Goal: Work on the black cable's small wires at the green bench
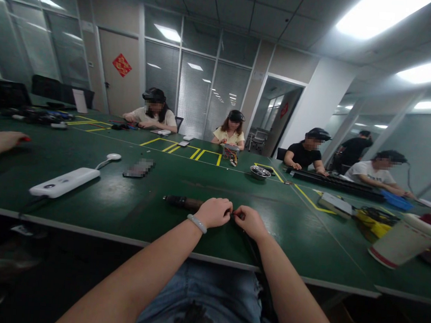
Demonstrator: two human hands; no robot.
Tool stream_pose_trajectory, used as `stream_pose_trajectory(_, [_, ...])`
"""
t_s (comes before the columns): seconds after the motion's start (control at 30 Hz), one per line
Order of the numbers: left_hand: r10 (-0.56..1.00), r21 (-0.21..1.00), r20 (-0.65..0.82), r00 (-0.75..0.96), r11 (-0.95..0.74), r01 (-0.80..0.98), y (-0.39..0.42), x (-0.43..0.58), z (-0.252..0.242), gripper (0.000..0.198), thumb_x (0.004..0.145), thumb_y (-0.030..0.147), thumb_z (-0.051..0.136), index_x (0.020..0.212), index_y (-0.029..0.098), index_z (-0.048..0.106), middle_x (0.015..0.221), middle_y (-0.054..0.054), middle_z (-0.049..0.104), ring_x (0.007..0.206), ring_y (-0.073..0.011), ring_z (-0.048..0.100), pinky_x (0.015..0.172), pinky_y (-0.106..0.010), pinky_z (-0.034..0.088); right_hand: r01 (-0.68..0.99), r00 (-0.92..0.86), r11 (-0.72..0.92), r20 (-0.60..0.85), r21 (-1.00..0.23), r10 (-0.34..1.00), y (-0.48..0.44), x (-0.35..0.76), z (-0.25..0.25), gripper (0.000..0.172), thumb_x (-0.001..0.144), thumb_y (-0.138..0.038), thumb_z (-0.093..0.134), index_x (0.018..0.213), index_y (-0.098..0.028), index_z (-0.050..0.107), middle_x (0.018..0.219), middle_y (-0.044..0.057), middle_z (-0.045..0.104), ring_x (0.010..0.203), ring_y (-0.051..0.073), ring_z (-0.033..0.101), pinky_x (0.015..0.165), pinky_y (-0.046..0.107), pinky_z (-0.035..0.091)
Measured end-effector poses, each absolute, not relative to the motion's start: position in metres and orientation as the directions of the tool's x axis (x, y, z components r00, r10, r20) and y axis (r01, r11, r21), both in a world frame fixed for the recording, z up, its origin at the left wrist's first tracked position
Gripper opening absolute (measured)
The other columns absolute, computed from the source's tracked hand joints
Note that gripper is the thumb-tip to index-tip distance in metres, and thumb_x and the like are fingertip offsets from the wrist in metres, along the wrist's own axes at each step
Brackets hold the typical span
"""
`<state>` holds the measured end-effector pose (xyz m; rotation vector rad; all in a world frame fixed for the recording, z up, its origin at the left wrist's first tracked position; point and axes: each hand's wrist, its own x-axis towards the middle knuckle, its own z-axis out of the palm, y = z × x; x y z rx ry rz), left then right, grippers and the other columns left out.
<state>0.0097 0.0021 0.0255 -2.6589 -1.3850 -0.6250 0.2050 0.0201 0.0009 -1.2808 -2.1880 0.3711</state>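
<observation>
A dark, pen-like tool with a brown body (188, 203) lies along the green table, its black tip pointing left. My left hand (214, 212), with a pale bangle at the wrist, is closed at the tool's right end, which its fingers hide. Close beside it, my right hand (251, 223) is closed in a pinch at the other side of a narrow gap. A speck of red shows at its fingertips, too small to name. From below my right hand a dark cable (252, 247) runs over the table edge toward my lap.
A white elongated device (66, 181) with a cord and a phone-like object (139, 168) lie to the left. Ahead stands a metal bowl (260, 172). A paper cup (404, 241) leans at right. Several people work around the table; another person's hand (4, 144) reaches in at left.
</observation>
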Motion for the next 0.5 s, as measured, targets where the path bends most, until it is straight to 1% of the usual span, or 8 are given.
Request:
stream_pose_trajectory(0.17, [0.738,0.091,0.433,0.518,-0.608,0.789,0.0061,0.0089,0.0216,0.016,0.085,0.030,0.050,0.093,0.023,0.062,0.091,-0.004,0.064,0.084,-0.0188,0.060,0.076,-0.029,0.044,0.691,-0.368,0.511,0.359,-0.512,0.858,0.0211,0.2054,-0.0012,0.012,0.075,-0.023,0.058,0.082,-0.019,0.066,0.072,0.000,0.063,0.063,0.012,0.054,0.059,0.023,0.039])
stream_pose_trajectory(0.3, [0.725,0.084,0.444,0.527,-0.619,0.781,0.0082,0.0074,0.0199,0.016,0.087,0.030,0.048,0.094,0.024,0.062,0.092,-0.003,0.064,0.083,-0.0176,0.060,0.074,-0.028,0.044,0.693,-0.357,0.489,0.336,-0.530,0.871,0.0232,0.2064,-0.0035,0.011,0.075,-0.024,0.058,0.081,-0.020,0.066,0.070,-0.001,0.063,0.061,0.012,0.054,0.057,0.022,0.038])
stream_pose_trajectory(0.5, [0.701,0.048,0.446,0.556,-0.639,0.768,0.0083,0.0080,0.0192,0.014,0.083,0.032,0.053,0.090,0.023,0.061,0.093,-0.003,0.063,0.083,-0.0183,0.059,0.074,-0.030,0.043,0.694,-0.346,0.459,0.302,-0.555,0.888,0.0233,0.2066,-0.0042,0.011,0.075,-0.027,0.060,0.082,-0.020,0.066,0.071,-0.001,0.064,0.063,0.012,0.057,0.058,0.023,0.040])
